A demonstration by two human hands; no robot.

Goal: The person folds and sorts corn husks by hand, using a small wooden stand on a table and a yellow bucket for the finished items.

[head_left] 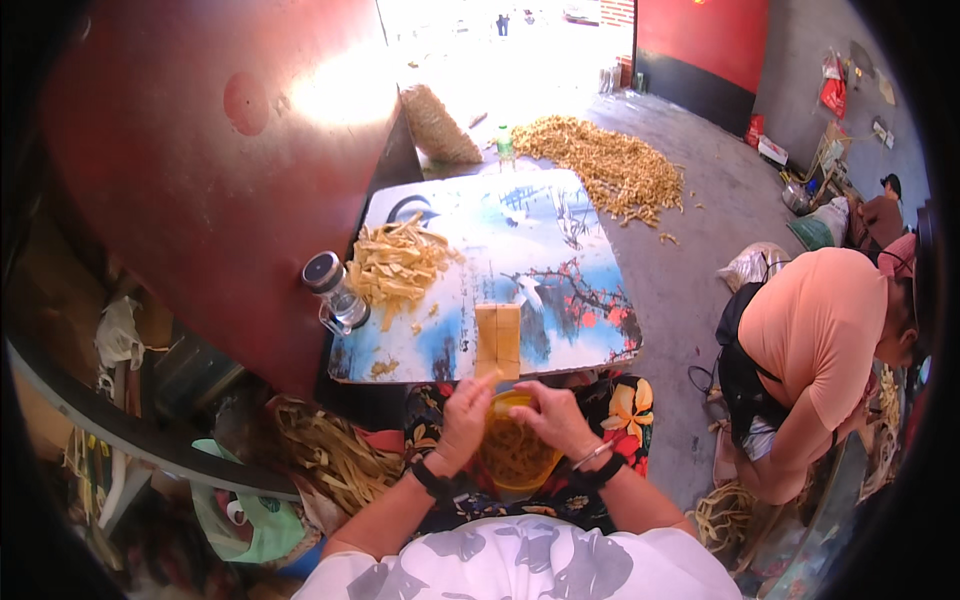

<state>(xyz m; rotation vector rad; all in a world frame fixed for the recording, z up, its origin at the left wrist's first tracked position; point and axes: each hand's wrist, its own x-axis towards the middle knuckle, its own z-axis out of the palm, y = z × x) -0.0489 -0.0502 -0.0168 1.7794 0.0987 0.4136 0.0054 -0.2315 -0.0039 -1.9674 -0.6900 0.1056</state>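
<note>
A large red metal door (pixel 240 150) fills the left side. The table (pixel 460 225) stands ahead of the seated person, its top printed with blue-and-white scenery, a white bird and red blossom on dark branches. At right, a co-worker (pixel 815 320) in a peach top bends forward. Beyond the table, a broad heap of tan pieces (pixel 600 165) spreads over the grey floor (pixel 670 235).

On the table's left part lies a loose pile of dried strips (pixel 400 260): flat, pale golden-tan, curling and crossing one another, with a few crumbs nearby. A lidded glass jug (pixel 340 300) stands just beside it at the table's edge.

At the person's lap, between the hands and partly covered by them, is a yellow bowl (pixel 532 472); darker, brownish, tangled strips (pixel 513 450) lie inside. A light tan wooden block (pixel 498 330) sits at the table's near edge, just beyond the bowl.

The left hand (pixel 465 418) is drawn narrow, its fingertips gathered on a small pale yellow piece (pixel 492 377) above the bowl's far rim. The right hand (pixel 553 415) curves over the bowl's right side, thumb and fingers close together; whether it grips anything, I cannot tell.
</note>
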